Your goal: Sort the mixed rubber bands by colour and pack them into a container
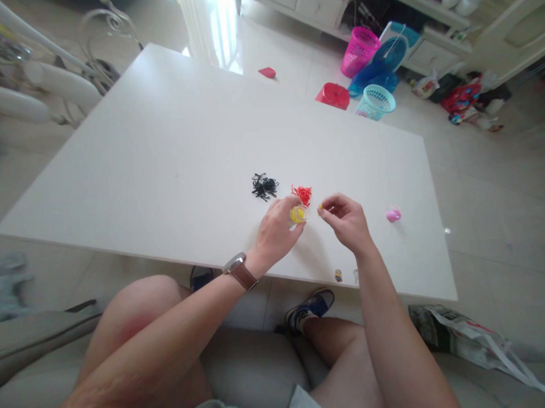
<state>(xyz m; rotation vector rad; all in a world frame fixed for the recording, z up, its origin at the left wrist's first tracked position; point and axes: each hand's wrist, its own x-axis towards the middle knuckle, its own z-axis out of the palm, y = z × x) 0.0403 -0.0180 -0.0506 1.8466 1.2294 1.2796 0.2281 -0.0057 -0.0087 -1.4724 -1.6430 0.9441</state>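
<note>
Head view: left hand (276,231) fingers clamped on yellow cup (299,213); right hand (345,219) pinching yellow bit (320,209); two piles, black (264,186), red (302,193).

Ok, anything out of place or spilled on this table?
Nothing spilled. The black pile and red pile lie apart; the left hand holds a small cup of yellow pieces. Only a pink item lies off alone.

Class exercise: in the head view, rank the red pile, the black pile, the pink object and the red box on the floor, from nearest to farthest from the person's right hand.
1. Red pile: just up-left of the right hand.
2. Pink object: on the table, to its right.
3. Black pile: farther left, beyond the left hand.
4. Red box: on the floor past the table's far edge.
</note>
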